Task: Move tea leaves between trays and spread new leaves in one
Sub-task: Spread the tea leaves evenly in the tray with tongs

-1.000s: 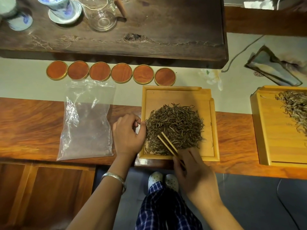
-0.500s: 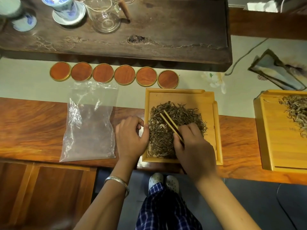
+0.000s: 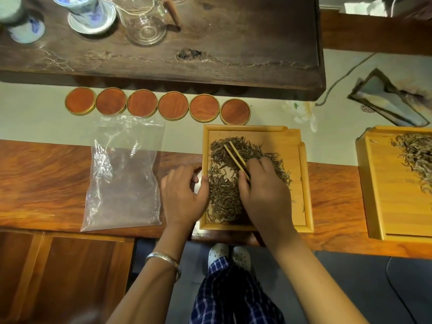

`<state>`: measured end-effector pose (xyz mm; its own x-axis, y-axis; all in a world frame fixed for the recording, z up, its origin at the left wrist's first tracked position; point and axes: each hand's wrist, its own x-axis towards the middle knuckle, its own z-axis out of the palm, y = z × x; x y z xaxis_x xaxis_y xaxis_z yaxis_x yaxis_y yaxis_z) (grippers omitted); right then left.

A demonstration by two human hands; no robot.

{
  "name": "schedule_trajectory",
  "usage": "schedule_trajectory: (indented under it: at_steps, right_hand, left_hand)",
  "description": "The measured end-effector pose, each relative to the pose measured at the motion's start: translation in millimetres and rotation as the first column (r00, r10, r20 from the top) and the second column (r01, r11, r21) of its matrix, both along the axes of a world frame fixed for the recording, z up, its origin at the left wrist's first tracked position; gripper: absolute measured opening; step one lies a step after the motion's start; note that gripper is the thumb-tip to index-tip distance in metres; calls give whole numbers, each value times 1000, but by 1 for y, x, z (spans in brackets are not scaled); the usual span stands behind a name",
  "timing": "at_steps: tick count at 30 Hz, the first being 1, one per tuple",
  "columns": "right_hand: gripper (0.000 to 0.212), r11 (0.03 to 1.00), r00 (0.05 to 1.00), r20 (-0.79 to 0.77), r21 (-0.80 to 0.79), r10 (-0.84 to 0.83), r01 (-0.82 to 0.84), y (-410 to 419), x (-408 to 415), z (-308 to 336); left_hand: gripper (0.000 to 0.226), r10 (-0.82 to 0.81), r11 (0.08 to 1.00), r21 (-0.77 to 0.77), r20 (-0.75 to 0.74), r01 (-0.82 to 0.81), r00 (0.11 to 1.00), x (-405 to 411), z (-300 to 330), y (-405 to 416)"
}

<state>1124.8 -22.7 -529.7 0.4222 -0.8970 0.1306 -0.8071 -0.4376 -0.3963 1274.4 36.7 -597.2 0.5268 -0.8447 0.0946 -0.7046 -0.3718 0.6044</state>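
A light wooden tray (image 3: 289, 139) lies in front of me with dark tea leaves (image 3: 222, 195) spread over its left and middle. My right hand (image 3: 264, 195) rests over the leaves and grips bamboo tongs (image 3: 236, 157), whose tips point up-left into the leaves. Gripping the tray's left edge is my left hand (image 3: 184, 190). A second wooden tray (image 3: 374, 190) at the right edge holds paler tea leaves (image 3: 416, 155). The leaves under my right hand are hidden.
An empty clear plastic bag (image 3: 124, 174) lies left of the tray. Several round wooden coasters (image 3: 159, 105) line up behind. Further back, a dark tea board (image 3: 233, 36) carries a glass pitcher (image 3: 145, 22) and blue-white cups (image 3: 91, 10). A folded cloth (image 3: 385, 99) sits at right.
My right hand moved forward from the tray's near edge over the pile with the tongs, pushing leaves apart so they lie more spread. The left hand stayed on the tray's edge.
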Motion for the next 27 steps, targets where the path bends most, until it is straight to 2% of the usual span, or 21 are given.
schedule_trajectory:
  at_steps: [4, 6, 13, 17, 23, 27]
  right_hand:
    - [12, 999, 999, 27, 31, -35, 34, -6, 8, 2]
    - [13, 1000, 1000, 16, 16, -25, 25, -4, 8, 2]
    - [17, 990, 996, -41, 108, -83, 87, -8, 20, -4]
    - [11, 997, 999, -3, 68, -45, 45, -5, 26, 0]
    - [16, 1000, 1000, 7, 21, 17, -17, 7, 14, 0]
    - [13, 997, 1000, 15, 83, -5, 4, 11, 8, 3]
  left_hand:
    - [14, -13, 1000, -14, -14, 12, 1000, 0, 1, 0]
    - [15, -11, 1000, -16, -14, 11, 1000, 0, 1, 0]
    - [11, -13, 1000, -9, -24, 13, 1000, 0, 2, 0]
    - [12, -15, 1000, -15, -30, 15, 999, 0, 3, 0]
    - [14, -15, 1000, -19, -29, 15, 999, 0, 3, 0]
    - [10, -10, 1000, -8, -30, 10, 999, 0, 2, 1]
